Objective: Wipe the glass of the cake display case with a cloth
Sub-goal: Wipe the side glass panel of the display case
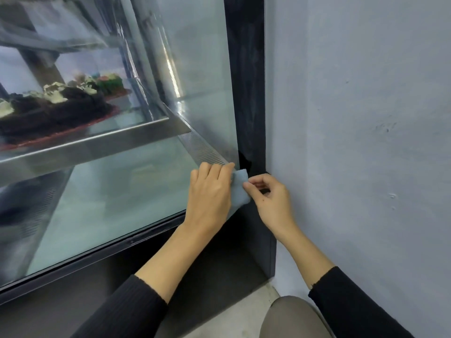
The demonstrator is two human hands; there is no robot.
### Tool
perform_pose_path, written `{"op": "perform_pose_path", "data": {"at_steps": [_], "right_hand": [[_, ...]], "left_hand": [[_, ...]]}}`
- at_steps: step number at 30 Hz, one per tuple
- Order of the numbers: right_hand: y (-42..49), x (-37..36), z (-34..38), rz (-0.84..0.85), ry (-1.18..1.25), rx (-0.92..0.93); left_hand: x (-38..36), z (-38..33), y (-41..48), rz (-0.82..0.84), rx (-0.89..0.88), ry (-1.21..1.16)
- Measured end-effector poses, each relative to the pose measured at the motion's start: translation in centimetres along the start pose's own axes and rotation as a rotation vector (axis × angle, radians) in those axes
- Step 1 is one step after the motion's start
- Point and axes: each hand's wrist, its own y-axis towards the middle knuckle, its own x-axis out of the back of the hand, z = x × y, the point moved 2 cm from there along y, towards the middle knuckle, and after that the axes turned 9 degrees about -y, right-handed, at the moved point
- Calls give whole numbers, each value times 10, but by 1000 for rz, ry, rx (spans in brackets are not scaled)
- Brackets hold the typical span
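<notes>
**Cloth at the lower right corner of the glass**

We crouch in a narrow corner, with the black-framed cake display case (246,93) on our left and a pale grey painted wall (353,118) close on our right. The wall is matt and slightly pitted, and the case's dark upright post stands just beside it. The clear front glass pane (117,191) carries soft reflections and looks a little hazy. It ends in a black bottom rail above a dark base panel.

The pale blue cloth (240,189) lies against the lower right corner of the glass, where the pane meets the post. Our left hand (210,191) lies flat over it, fingers together and fairly straight, pressing it to the pane. Our right hand (271,198) pinches the cloth's free right edge between thumb and forefinger, with the other fingers curled in. Both forearms come out of black ribbed sleeves (127,311).

Behind the glass, a brushed steel shelf (97,145) holds a dark chocolate cake with cream dabs (48,111) on a red board. A blurred green and red decorated cake (109,84) sits farther back. A ribbed metal vent strip (205,147) runs along the case's inner right side. Below us shows a light speckled floor (244,311), with a knee in grey-brown fabric (292,318) above it.
</notes>
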Motion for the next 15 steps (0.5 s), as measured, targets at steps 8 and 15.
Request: {"op": "perform_pose_path", "data": {"at_steps": [8, 15], "right_hand": [[20, 56, 120, -83, 199, 78], [57, 117, 287, -158, 55, 261]], "left_hand": [[96, -14, 85, 227, 421, -795], [215, -19, 203, 537, 653, -1356]]}}
